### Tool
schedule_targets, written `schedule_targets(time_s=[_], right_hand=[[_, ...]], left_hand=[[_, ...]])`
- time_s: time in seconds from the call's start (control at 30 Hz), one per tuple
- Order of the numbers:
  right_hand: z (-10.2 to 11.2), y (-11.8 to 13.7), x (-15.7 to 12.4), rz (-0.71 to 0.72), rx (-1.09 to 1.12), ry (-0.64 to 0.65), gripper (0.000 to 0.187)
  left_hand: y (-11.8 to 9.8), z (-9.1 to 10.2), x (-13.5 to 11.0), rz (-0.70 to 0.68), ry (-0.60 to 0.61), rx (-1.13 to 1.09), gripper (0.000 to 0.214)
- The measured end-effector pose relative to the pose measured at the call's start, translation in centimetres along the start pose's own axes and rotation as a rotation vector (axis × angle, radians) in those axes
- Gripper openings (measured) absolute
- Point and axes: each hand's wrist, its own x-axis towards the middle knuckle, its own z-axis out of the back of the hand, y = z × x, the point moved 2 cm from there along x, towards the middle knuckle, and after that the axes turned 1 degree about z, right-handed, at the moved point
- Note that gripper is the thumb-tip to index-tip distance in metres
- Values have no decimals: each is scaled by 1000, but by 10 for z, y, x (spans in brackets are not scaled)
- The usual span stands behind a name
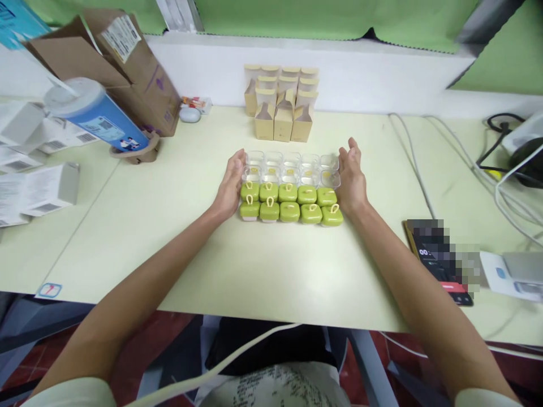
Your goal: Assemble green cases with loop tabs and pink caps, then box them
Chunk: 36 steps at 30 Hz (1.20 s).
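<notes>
Several small green cases with yellow loops (pixel 289 204) sit in two rows on the pale table (pixel 271 271). Directly behind them stand rows of clear plastic boxes (pixel 292 168). My left hand (pixel 231 183) lies flat against the left side of this block, fingers stretched forward and together. My right hand (pixel 350 176) presses the right side the same way, fingers extended. Neither hand holds anything. Behind the block stands a cluster of small tan cartons (pixel 282 103) with their flaps up.
A blue cup with a lid (pixel 95 116) and brown cardboard boxes (pixel 123 62) are at the back left, white leaflets and boxes (pixel 36 189) at the far left. A phone (pixel 441 263) lies at the right, with cables (pixel 504 192) beyond it.
</notes>
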Motion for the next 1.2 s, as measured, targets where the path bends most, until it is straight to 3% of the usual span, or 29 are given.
schedule_targets(time_s=[0.27, 0.47, 0.6, 0.93, 1.2], right_hand=[[-4, -2, 0, -9, 32, 71, 91], [2, -15, 7, 63, -57, -7, 75], [6, -17, 8, 108, -61, -51, 70], [13, -13, 5, 164, -27, -247, 46], [27, -19, -12, 248, -139, -268, 36]], left_hand=[[10, 4, 5, -35, -6, 36, 86], [10, 5, 1, -37, -99, 32, 77], [6, 4, 0, -34, -88, 30, 66], [9, 3, -2, -40, -107, 50, 70], [13, 4, -10, -45, -148, 9, 67]])
